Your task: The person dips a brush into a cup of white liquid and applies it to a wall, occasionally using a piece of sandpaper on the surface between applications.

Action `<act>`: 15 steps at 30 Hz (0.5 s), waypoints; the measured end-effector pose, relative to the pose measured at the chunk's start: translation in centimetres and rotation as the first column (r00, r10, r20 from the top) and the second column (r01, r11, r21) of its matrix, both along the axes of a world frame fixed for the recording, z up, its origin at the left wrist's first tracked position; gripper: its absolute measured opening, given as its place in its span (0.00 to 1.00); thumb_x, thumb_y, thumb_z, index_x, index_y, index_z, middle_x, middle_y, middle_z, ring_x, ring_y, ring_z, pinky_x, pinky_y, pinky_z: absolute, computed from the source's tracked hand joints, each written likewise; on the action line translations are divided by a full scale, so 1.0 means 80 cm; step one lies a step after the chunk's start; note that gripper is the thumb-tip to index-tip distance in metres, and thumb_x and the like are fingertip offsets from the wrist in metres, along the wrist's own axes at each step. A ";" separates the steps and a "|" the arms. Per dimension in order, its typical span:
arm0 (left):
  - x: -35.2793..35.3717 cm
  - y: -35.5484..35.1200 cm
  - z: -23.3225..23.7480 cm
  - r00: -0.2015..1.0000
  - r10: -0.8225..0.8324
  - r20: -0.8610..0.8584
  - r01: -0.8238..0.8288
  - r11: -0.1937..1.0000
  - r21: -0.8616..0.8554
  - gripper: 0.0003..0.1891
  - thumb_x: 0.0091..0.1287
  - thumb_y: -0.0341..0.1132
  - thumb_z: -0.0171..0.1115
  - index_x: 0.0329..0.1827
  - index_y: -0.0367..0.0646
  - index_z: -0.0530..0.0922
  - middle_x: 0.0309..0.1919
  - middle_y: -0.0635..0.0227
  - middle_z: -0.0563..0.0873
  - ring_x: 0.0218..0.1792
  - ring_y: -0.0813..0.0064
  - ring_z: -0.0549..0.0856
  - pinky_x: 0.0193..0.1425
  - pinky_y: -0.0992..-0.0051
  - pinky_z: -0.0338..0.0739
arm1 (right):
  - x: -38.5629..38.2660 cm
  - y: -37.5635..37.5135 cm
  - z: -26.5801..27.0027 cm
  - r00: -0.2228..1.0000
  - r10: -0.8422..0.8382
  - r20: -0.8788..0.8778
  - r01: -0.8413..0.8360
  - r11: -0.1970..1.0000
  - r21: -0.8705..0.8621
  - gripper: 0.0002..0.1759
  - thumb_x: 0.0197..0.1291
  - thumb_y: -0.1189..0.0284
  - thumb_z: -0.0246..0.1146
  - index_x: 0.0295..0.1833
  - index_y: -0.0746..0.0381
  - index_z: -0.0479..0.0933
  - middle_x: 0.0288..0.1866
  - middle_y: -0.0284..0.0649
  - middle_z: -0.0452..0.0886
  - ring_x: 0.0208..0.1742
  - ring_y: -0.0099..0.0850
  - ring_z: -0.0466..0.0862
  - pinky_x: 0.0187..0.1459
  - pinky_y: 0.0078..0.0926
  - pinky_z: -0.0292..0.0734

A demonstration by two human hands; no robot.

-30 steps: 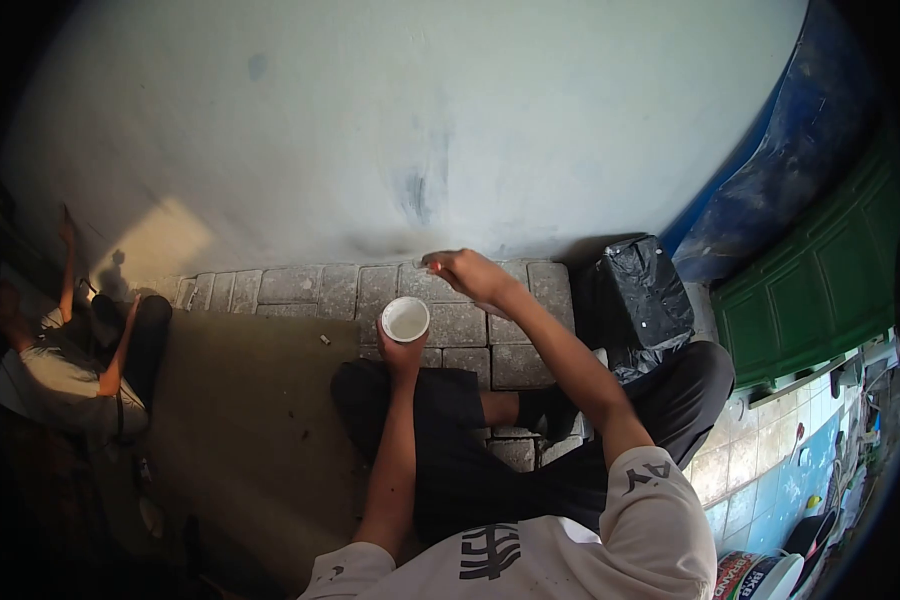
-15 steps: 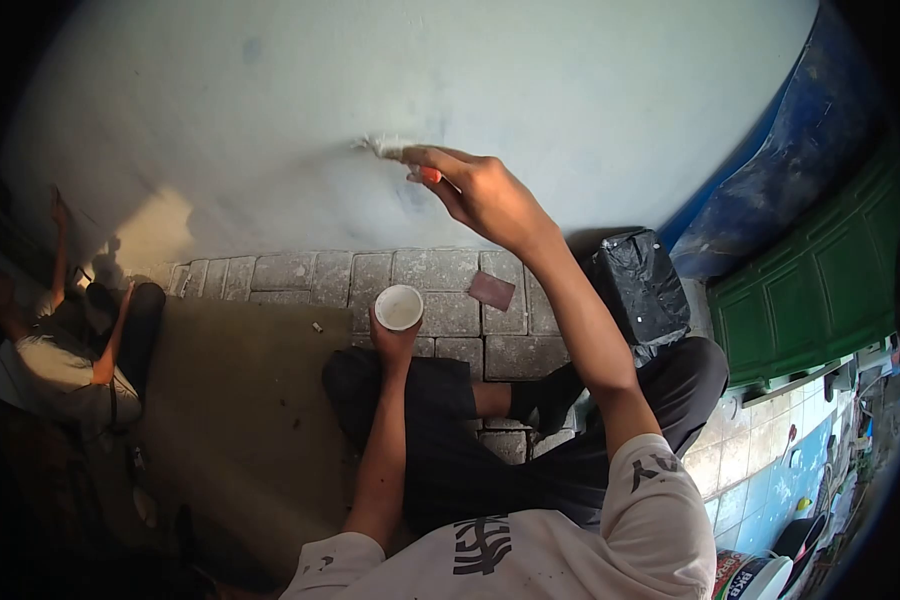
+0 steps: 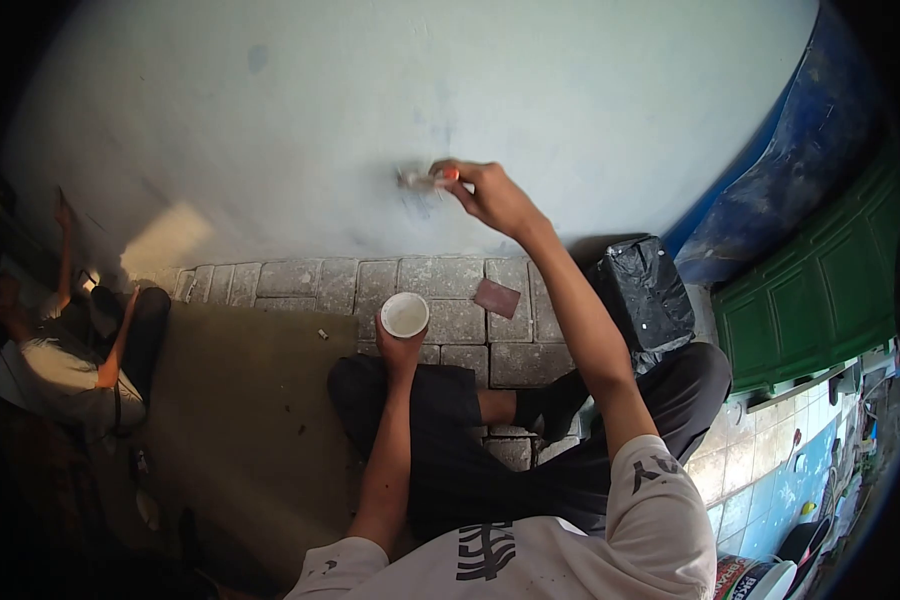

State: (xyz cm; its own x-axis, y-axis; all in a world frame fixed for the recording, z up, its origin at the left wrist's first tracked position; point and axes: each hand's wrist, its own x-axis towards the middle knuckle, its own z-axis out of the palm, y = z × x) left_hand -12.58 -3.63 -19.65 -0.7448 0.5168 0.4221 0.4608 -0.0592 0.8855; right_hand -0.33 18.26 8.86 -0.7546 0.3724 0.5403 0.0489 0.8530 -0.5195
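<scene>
My right hand (image 3: 492, 198) is closed around a paintbrush (image 3: 417, 180) with a red-orange handle end. Its bristles point left and lie against the pale wall (image 3: 300, 120), or very close to it; they are slightly blurred. Dark smudges mark the wall around the brush. Lower down, my left hand (image 3: 400, 347) grips a white cup (image 3: 405, 315) from below, its open top facing me. Pale contents show inside the cup, which is held above the paving near my bent knee.
A brown-red sandpaper sheet (image 3: 497, 298) lies on the grey paving (image 3: 530, 365). Beside my leg stands a black plastic-wrapped bundle (image 3: 645, 295). A green panelled piece (image 3: 810, 290) is at right, a tan mat (image 3: 240, 400) at left. Another person (image 3: 80, 370) sits at far left, one arm raised toward the wall.
My right hand has moved the brush down and to the right along the wall. My left hand keeps the cup in nearly the same place.
</scene>
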 end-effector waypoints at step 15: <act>-0.003 0.002 0.003 1.000 0.009 0.014 -0.009 1.000 0.006 0.37 0.49 0.34 0.89 0.62 0.40 0.78 0.55 0.53 0.88 0.58 0.51 0.88 0.61 0.58 0.82 | 0.022 -0.041 -0.006 0.984 0.031 0.178 -0.021 0.998 -0.055 0.15 0.74 0.73 0.67 0.63 0.62 0.82 0.53 0.49 0.91 0.49 0.44 0.93 0.56 0.37 0.88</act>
State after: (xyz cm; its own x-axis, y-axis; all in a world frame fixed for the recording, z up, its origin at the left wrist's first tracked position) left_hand -12.84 -3.45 -19.37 -0.7554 0.5073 0.4148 0.4486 -0.0609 0.8916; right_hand 1.44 15.01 8.41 -0.8469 0.3758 0.3761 0.1230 0.8267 -0.5491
